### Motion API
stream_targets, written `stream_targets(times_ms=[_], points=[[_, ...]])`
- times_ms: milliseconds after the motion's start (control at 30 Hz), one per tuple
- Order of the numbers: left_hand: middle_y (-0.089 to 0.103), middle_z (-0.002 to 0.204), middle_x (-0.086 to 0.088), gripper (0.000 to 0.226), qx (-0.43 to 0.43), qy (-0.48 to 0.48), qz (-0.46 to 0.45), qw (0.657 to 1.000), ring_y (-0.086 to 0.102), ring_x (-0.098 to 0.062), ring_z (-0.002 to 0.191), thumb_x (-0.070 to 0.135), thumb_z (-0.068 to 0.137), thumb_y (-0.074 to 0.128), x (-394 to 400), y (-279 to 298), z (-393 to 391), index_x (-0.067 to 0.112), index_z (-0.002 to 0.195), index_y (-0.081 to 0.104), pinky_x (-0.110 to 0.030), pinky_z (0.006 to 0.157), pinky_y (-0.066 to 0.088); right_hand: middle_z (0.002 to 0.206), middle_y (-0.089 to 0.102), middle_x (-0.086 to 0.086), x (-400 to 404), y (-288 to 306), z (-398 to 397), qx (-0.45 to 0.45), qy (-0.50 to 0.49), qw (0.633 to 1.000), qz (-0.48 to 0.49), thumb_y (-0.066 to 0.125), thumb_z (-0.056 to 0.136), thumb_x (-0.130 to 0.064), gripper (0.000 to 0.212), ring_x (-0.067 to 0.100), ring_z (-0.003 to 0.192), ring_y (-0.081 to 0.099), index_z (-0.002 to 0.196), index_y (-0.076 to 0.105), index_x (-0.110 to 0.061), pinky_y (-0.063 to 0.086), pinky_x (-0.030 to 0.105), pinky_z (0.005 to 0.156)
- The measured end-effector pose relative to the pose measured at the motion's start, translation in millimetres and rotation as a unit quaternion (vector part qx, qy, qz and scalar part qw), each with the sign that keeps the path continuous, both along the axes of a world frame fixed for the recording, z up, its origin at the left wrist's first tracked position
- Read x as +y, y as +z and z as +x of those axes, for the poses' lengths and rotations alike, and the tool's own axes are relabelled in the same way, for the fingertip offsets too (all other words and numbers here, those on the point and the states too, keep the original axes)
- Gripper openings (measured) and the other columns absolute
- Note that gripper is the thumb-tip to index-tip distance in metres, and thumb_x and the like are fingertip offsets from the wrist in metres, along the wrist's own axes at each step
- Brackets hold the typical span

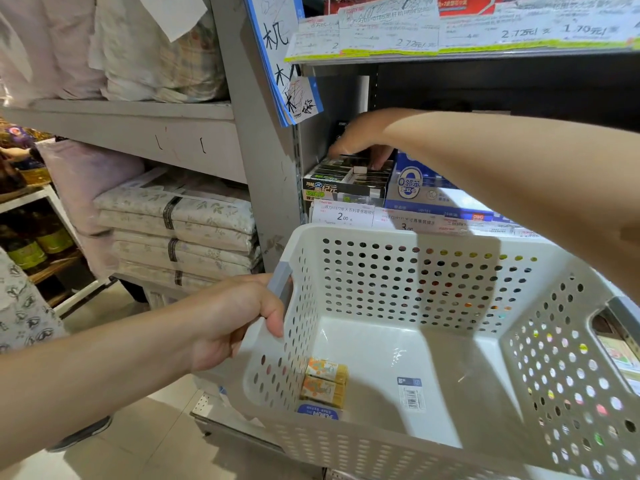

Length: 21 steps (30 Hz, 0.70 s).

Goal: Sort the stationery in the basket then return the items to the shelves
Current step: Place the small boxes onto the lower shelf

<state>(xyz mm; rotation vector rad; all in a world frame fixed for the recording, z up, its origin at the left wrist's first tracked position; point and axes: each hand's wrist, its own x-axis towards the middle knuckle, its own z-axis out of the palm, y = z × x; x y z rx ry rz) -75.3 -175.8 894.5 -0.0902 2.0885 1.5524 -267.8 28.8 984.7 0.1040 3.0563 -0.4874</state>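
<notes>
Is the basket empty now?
No, the white basket still holds two orange-and-yellow packs and a blue-labelled item lying by its left wall.

Folded bedding packs (180, 230) sit in a stack on a grey rack. Soft white bundles (152, 53) lie on the board above. Green-labelled bottles (38, 244) stand far left.

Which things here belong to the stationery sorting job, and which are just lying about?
Job: white basket, orange erasers, blue packet, black eraser display box, left hand, right hand.
Lying about: folded bedding, bottles.
</notes>
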Motion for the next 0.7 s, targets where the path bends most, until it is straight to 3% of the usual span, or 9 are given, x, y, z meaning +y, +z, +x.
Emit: stream_targets(times_ms=[67,167,233,400,533,600,700], points=[[0.072,0.098,-0.023,0.054,0.002,0.003,-0.005,1.000,0.066,-0.047,0.098,-0.018,0.071,0.042,-0.7,-0.8,-0.6,0.020,0.097,0.071,-0.064,0.095,0.045,0.137,0.046,0.018,-3.3,-2.1,-1.2,-0.006,-0.002,1.000,0.010,0.062,0.089,-0.032,0.056,0.036,0.105,0.061,0.134,0.043,-0.006,0.056,0.038,0.086],[0.073,0.095,-0.022,0.055,0.003,0.008,-0.004,1.000,0.068,-0.043,0.088,-0.018,0.072,0.039,0.0,-1.0,-0.4,0.020,0.097,0.070,-0.058,0.089,0.049,0.133,0.048,0.022,-8.3,-2.0,0.2,0.006,-0.005,1.000,0.025,0.064,0.088,-0.027,0.054,0.036,0.106,0.060,0.133,0.044,-0.004,0.055,0.033,0.082],[0.073,0.097,-0.022,0.055,0.003,0.010,-0.003,1.000,0.067,-0.045,0.094,-0.018,0.072,0.039,-0.3,-1.3,-0.2,0.020,0.098,0.070,-0.058,0.090,0.049,0.131,0.049,0.021,-8.7,-1.2,-0.6,0.003,-0.003,1.000,0.026,0.066,0.087,-0.025,0.052,0.035,0.107,0.059,0.131,0.046,-0.005,0.053,0.032,0.079],[0.072,0.102,-0.023,0.055,0.001,0.003,0.006,1.000,0.065,-0.046,0.101,-0.018,0.072,0.040,-1.9,-2.7,-1.8,0.015,0.106,0.069,-0.060,0.092,0.049,0.110,0.057,0.016,-4.6,-0.2,-3.2,-0.003,0.000,1.000,-0.005,0.069,0.083,-0.027,0.048,0.028,0.095,0.062,0.123,0.052,-0.006,0.054,0.033,0.085],[0.073,0.100,-0.022,0.055,0.003,-0.006,0.009,1.000,0.067,-0.044,0.099,-0.018,0.072,0.040,-2.7,-4.1,-3.1,0.015,0.104,0.070,-0.059,0.092,0.050,0.104,0.056,0.010,-1.8,-1.0,-7.0,-0.009,0.009,0.998,-0.057,0.069,0.084,-0.018,0.030,0.023,0.095,0.058,0.108,0.055,-0.008,0.054,0.030,0.083],[0.073,0.098,-0.021,0.054,0.004,-0.013,0.016,1.000,0.068,-0.042,0.094,-0.016,0.067,0.045,-2.8,-4.2,-3.4,0.015,0.104,0.070,-0.056,0.088,0.051,0.108,0.054,0.009,-2.7,-0.8,-7.0,-0.026,0.004,0.995,-0.101,0.068,0.084,-0.013,0.028,0.023,0.101,0.055,0.107,0.054,-0.009,0.055,0.031,0.085],[0.073,0.100,-0.022,0.067,0.005,-0.021,0.022,1.000,0.068,-0.044,0.096,-0.006,0.044,0.051,-4.0,-4.1,-2.8,0.015,0.105,0.070,-0.058,0.090,0.050,0.105,0.055,0.006,-4.5,-0.6,-7.4,-0.044,0.004,0.989,-0.141,0.061,0.087,-0.008,0.025,0.022,0.106,0.053,0.112,0.056,-0.009,0.055,0.027,0.074]])
